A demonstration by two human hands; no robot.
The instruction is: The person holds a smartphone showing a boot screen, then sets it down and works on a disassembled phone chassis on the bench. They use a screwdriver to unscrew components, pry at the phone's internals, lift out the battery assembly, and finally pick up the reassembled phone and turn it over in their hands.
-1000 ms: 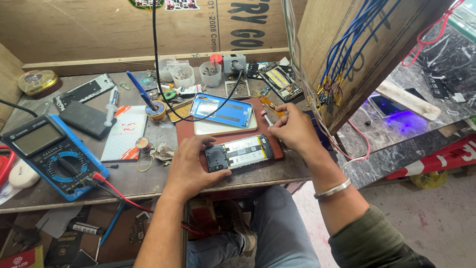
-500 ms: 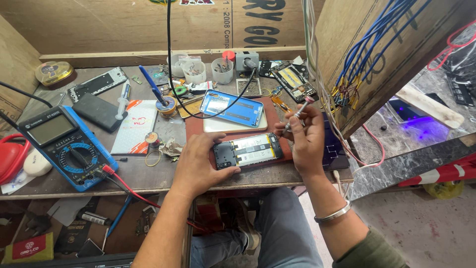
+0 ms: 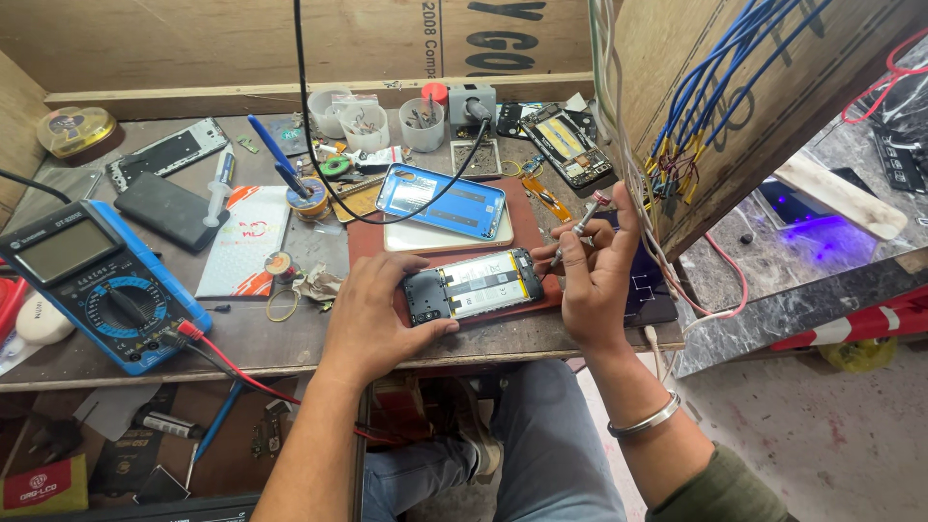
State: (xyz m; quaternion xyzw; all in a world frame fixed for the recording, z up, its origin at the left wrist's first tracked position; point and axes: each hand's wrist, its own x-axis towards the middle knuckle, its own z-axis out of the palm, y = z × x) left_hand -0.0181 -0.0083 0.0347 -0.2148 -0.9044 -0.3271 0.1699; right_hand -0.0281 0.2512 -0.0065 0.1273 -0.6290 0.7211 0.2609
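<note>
An opened phone with its back cover off lies on a brown mat at the bench's front edge. My left hand grips the phone's left end, thumb under it and fingers on top. My right hand holds a small screwdriver with a red cap, its tip pointing down at the phone's right end. A blue phone back cover rests on a white panel just behind the phone.
A blue multimeter with red and black leads sits at the left. Small plastic cups, a syringe, a black phone, a phone frame and another opened phone lie behind. Blue wires hang from a wooden panel at right.
My right hand has lifted from the phone's right edge, picked up the small screwdriver and brought its tip toward the phone. My left hand has kept its grip on the phone.
</note>
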